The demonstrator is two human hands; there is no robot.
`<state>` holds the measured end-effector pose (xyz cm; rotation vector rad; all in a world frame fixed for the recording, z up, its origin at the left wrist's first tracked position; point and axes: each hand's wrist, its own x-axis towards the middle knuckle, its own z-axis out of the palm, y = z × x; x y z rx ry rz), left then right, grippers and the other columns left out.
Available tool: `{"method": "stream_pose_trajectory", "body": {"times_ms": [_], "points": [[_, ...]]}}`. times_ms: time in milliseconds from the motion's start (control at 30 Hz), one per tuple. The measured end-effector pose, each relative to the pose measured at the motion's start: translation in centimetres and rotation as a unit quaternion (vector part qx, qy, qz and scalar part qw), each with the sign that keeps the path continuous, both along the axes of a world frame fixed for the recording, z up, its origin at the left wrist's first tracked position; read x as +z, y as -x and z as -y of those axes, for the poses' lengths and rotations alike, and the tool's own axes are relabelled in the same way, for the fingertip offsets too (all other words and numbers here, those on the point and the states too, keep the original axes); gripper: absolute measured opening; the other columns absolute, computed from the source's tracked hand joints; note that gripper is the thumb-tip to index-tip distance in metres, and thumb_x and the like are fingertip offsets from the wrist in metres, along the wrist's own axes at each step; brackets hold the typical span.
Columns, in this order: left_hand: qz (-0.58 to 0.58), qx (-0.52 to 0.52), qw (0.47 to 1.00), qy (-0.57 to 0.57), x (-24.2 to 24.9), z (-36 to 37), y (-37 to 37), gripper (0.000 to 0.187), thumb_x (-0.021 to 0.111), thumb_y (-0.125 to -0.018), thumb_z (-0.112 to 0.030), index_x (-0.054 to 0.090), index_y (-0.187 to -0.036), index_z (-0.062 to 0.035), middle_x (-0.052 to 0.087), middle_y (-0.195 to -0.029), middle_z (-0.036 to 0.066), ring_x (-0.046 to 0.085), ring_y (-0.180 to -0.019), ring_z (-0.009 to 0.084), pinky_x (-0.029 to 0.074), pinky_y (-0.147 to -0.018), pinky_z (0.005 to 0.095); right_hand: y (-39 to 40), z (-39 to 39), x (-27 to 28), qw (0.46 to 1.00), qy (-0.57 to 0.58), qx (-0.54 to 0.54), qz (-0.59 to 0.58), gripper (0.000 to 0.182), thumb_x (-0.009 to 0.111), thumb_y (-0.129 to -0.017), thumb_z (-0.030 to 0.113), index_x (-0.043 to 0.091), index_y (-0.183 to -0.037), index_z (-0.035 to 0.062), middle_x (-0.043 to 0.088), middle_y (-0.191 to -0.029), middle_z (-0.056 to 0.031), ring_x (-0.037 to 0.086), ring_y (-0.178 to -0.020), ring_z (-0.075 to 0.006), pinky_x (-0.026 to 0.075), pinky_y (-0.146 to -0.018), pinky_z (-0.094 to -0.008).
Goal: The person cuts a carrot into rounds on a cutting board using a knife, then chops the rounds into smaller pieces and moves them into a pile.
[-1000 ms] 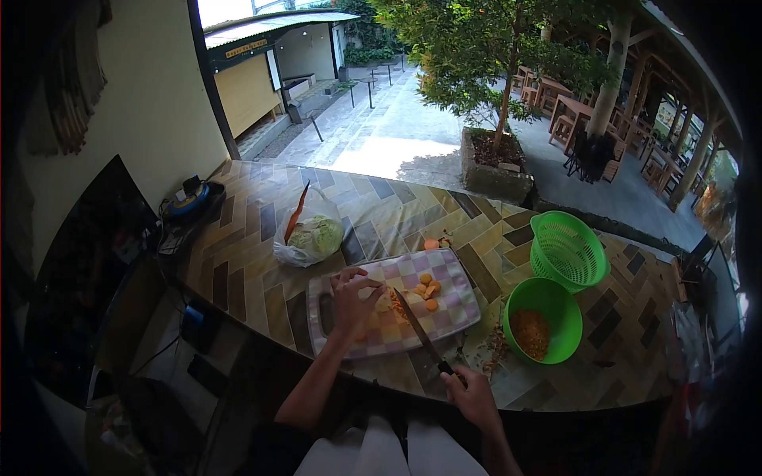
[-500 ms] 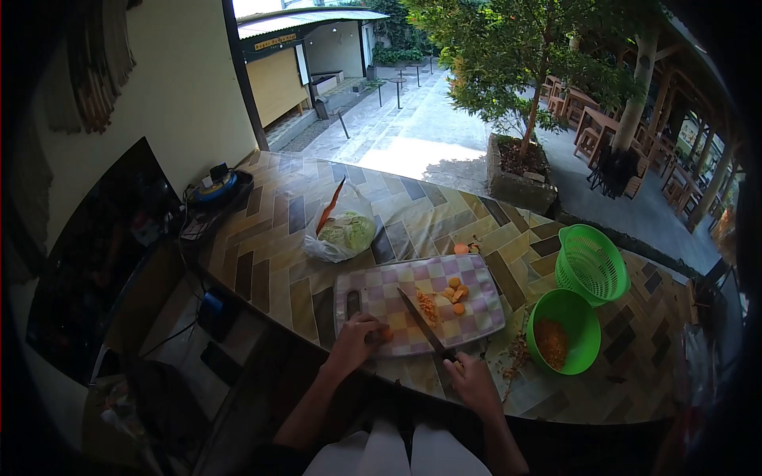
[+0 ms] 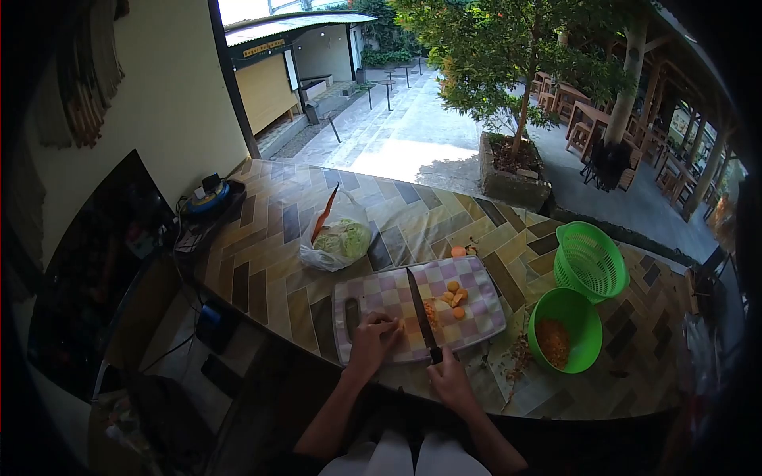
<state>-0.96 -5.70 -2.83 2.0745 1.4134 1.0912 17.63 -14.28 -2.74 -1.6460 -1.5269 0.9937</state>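
Note:
My right hand (image 3: 450, 374) is closed round the black handle of a kitchen knife (image 3: 419, 305), its blade pointing away from me across the checkered cutting board (image 3: 373, 289). On the board's left half, my left hand (image 3: 375, 339) has its fingers drawn in on a piece of carrot (image 3: 400, 324), mostly hidden by them. Finely cut carrot (image 3: 432, 316) lies against the right side of the blade. Several carrot chunks (image 3: 453, 286) rest farther right on the board.
A clear plastic bag (image 3: 317, 258) holds cabbage (image 3: 345, 238) and a whole carrot (image 3: 325, 214) beyond the board. At right stand a green bowl (image 3: 583, 349) with chopped carrot and a green strainer basket (image 3: 591, 258). Peelings (image 3: 520, 357) are scattered beside the board.
My left hand has shifted right and a little away from me with the carrot piece. The knife has swung upright in view, its tip now farther from me, left of the cut carrot.

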Motion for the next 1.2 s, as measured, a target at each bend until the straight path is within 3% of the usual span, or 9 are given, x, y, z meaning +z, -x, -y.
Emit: {"method": "stream_pose_trajectory", "body": {"times_ms": [100, 200, 600, 900, 1200], "points": [[0.008, 0.021, 1.000, -0.004, 0.1, 0.6, -0.5, 0.017, 0.070, -0.087, -0.013, 0.075, -0.100, -0.0028, 0.066, -0.099, 0.012, 0.060, -0.100, 0.0290, 0.050, -0.086, 0.0381, 0.6, 0.0, 2.2, 0.998, 0.000, 0.036, 0.048, 0.023, 0.053, -0.095, 0.014, 0.042, -0.107, -0.0025, 0.064, -0.077, -0.0268, 0.064, -0.074, -0.0461, 0.048, -0.064, -0.0517], [0.011, 0.037, 0.999, -0.011, -0.4, 0.6, -0.8, 0.018, 0.073, -0.085, -0.014, 0.076, -0.100, -0.0052, 0.067, -0.097, 0.013, 0.061, -0.098, 0.0286, 0.050, -0.085, 0.0387, 1.9, 0.2, 2.6, 0.996, 0.017, 0.024, 0.082, 0.023, 0.052, -0.097, 0.017, 0.042, -0.106, -0.0020, 0.063, -0.078, -0.0292, 0.062, -0.081, -0.0493, 0.047, -0.068, -0.0554], [0.002, 0.039, 0.999, -0.022, -0.2, 0.4, -1.0, 0.017, 0.069, -0.088, -0.015, 0.076, -0.098, -0.0039, 0.067, -0.095, 0.012, 0.059, -0.092, 0.0294, 0.049, -0.080, 0.0394, 2.8, 0.7, 3.6, 0.988, 0.050, 0.047, 0.142, 0.025, 0.049, -0.098, 0.018, 0.041, -0.107, -0.0036, 0.063, -0.079, -0.0326, 0.062, -0.081, -0.0505, 0.048, -0.071, -0.0588], [-0.002, 0.028, 1.000, -0.005, -0.2, 0.3, -0.9, 0.018, 0.071, -0.085, -0.011, 0.076, -0.101, -0.0058, 0.067, -0.098, 0.012, 0.058, -0.091, 0.0278, 0.049, -0.080, 0.0384, 2.0, -0.6, 3.6, 0.985, 0.094, 0.081, 0.122, 0.024, 0.050, -0.097, 0.015, 0.039, -0.107, -0.0030, 0.062, -0.081, -0.0341, 0.061, -0.084, -0.0520, 0.046, -0.071, -0.0590], [0.007, 0.038, 0.999, -0.006, -0.2, 0.3, -1.1, 0.016, 0.070, -0.086, -0.012, 0.076, -0.100, -0.0055, 0.067, -0.095, 0.012, 0.058, -0.089, 0.0276, 0.049, -0.080, 0.0377, 2.2, -0.2, 3.2, 0.995, 0.076, 0.044, 0.056, 0.023, 0.051, -0.097, 0.015, 0.040, -0.107, -0.0025, 0.062, -0.081, -0.0337, 0.060, -0.085, -0.0521, 0.045, -0.070, -0.0584]]}}
